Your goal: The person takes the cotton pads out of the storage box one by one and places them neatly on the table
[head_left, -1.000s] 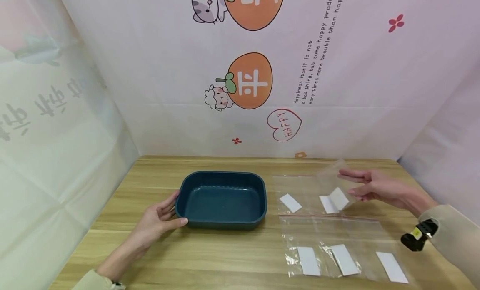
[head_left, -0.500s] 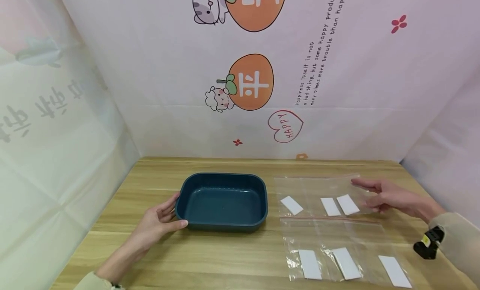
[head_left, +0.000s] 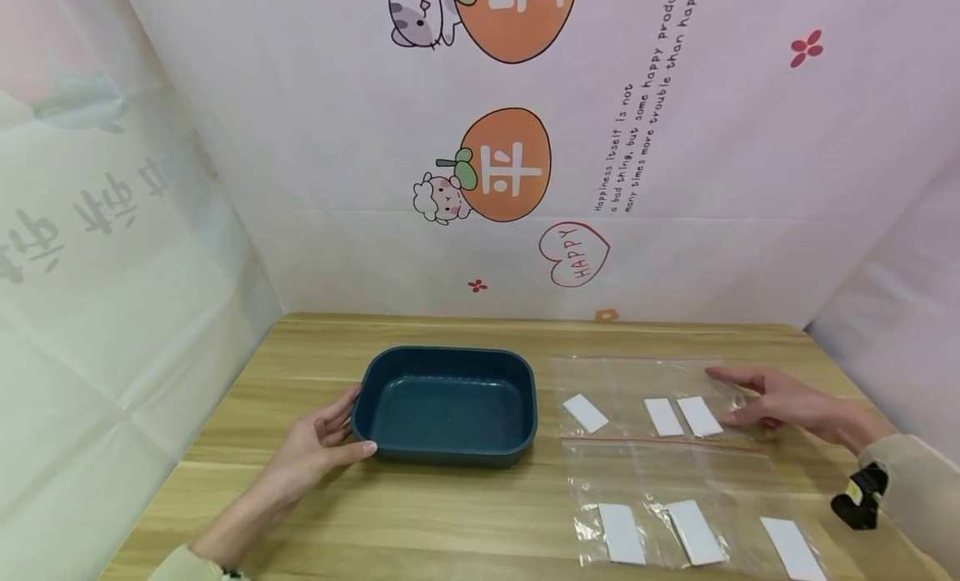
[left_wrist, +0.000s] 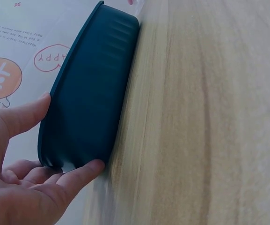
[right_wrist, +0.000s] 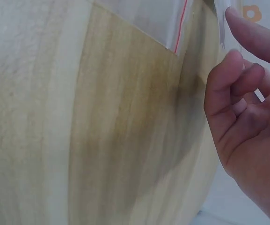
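In the head view a dark teal plastic box (head_left: 446, 406) stands on the table left of the middle, with nothing inside. My left hand (head_left: 303, 448) holds its left end, thumb on the front corner and fingers along the side. The left wrist view shows that thumb (left_wrist: 29, 115) against the rim and a fingertip low on the wall. At the right, my right hand (head_left: 787, 402) touches the right edge of a clear zip bag (head_left: 682, 374), thumb and index finger spread apart. That bag lies flat, with a white rectangular piece (head_left: 701, 416) showing in it.
More clear zip bags with white rectangular pieces lie beside and in front, overlapping in two rows; one such piece (head_left: 621, 533) is at the front. A printed white sheet (head_left: 337, 231) hangs behind the wooden table (head_left: 420, 523) and at both sides.
My right hand has lowered the lifted zip bag flat onto the table and moved slightly right. Its white piece now lies flat beside its neighbour. The left hand and box have stayed put.
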A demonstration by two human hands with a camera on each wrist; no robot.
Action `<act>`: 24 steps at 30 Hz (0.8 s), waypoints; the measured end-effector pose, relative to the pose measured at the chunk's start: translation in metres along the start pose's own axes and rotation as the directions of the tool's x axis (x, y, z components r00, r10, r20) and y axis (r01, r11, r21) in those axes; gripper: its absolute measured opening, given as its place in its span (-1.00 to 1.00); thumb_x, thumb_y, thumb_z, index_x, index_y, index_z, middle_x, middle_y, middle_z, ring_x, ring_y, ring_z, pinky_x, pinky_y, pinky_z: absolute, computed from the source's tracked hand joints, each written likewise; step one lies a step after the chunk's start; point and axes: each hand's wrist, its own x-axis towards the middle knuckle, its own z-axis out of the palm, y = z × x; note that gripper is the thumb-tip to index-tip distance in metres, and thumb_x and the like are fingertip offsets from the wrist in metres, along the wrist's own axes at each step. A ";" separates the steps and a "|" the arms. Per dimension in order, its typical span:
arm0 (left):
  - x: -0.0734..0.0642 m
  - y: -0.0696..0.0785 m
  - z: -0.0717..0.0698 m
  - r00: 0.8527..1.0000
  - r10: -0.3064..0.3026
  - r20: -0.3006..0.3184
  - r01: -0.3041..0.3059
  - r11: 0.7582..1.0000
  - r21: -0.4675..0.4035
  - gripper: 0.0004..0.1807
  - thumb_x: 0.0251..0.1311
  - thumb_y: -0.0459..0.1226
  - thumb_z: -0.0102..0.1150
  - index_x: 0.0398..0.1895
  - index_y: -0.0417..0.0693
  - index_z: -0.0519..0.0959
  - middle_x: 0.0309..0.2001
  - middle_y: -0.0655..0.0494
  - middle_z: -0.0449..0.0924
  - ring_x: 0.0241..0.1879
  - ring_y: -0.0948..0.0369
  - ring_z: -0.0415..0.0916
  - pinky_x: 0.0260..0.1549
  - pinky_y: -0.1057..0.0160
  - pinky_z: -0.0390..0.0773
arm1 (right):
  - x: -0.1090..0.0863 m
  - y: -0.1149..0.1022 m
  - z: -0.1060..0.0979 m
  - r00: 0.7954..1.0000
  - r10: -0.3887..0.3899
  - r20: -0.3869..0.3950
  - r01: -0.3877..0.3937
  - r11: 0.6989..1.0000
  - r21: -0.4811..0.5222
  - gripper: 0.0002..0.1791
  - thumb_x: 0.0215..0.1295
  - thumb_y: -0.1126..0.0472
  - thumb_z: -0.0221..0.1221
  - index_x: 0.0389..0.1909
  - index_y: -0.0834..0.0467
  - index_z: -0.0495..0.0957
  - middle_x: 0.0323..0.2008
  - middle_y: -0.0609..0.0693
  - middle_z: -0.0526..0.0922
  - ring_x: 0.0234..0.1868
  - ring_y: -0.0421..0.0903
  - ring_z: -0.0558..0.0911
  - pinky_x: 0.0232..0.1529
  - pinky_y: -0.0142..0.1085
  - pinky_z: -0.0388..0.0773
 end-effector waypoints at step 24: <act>0.000 0.002 -0.004 1.000 -0.001 0.015 0.000 1.000 0.030 0.09 0.28 -0.27 0.50 0.71 -0.15 -0.02 0.66 -0.17 -0.07 0.56 -0.19 0.06 0.42 0.01 0.29 | -0.015 -0.067 0.047 0.996 -0.050 -0.077 0.050 0.999 0.002 -0.17 0.38 0.26 0.39 0.56 0.39 0.24 0.40 0.48 0.40 -0.26 -0.02 0.74 -0.64 -0.21 0.59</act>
